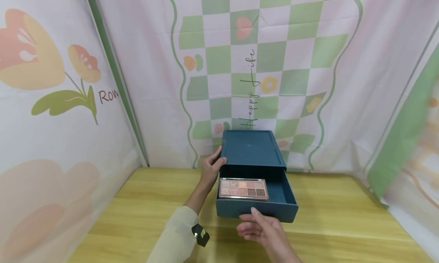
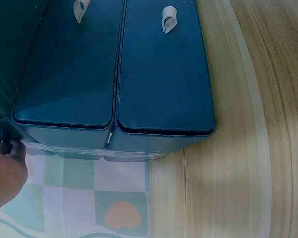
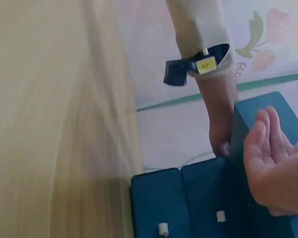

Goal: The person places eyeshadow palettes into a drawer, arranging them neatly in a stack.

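A dark blue drawer cabinet (image 1: 252, 148) stands on the table with its top drawer (image 1: 257, 210) pulled out. In that drawer, toward the left, lies an eyeshadow palette (image 1: 242, 189) with a clear lid over pink and brown pans. My left hand (image 1: 210, 168) rests against the cabinet's left side, its thumb at the upper front corner. At the drawer's front panel is my right hand (image 1: 262, 230), the thumb tip touching the panel. The right wrist view shows this hand's fingers (image 3: 270, 131) lying straight along the front.
Two lower drawers (image 2: 164, 74) with small white pull loops (image 2: 169, 20) are closed beneath. Behind the cabinet hangs a checked green and white curtain (image 1: 240, 64), with printed cloth on both sides. Everything stands on a wood-grain tabletop (image 1: 137, 217).
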### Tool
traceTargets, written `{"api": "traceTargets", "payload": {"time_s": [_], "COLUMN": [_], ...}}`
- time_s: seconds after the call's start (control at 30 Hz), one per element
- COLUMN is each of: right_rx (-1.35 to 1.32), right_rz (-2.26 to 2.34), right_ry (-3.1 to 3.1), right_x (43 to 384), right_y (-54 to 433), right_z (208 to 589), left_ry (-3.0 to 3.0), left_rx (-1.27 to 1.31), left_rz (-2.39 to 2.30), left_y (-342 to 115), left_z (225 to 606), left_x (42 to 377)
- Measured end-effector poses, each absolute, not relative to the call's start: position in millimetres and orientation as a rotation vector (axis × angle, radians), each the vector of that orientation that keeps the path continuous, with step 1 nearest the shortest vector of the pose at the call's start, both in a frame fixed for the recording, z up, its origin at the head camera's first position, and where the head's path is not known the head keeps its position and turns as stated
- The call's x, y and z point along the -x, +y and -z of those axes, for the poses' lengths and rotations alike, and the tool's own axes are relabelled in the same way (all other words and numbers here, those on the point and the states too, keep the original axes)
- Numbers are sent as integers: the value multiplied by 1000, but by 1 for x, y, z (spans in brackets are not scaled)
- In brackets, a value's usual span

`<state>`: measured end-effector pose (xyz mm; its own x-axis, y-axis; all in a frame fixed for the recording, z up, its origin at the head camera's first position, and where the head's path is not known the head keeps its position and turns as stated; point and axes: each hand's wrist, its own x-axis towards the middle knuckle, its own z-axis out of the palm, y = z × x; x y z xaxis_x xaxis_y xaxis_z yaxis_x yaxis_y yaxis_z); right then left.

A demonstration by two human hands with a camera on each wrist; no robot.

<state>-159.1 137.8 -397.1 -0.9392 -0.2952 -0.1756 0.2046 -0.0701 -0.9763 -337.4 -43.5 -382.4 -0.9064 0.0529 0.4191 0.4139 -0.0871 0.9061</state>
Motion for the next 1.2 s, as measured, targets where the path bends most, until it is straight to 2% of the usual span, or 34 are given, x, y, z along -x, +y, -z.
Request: {"api": "traceTargets", "payload": {"time_s": [0.57,1.2], "right_rx": [-111,-59], "right_rz": [2352,2474], "right_ry": [1981,2000], "right_x": [177,241], "right_y": [114,116], "right_z": [395,391], "left_ry": [-1934,-1941], "left_rx": [500,525], "left_rz": [2081,2043], "left_y": [-46,-42], "left_z": [384,387], "left_x": [339,338]}}
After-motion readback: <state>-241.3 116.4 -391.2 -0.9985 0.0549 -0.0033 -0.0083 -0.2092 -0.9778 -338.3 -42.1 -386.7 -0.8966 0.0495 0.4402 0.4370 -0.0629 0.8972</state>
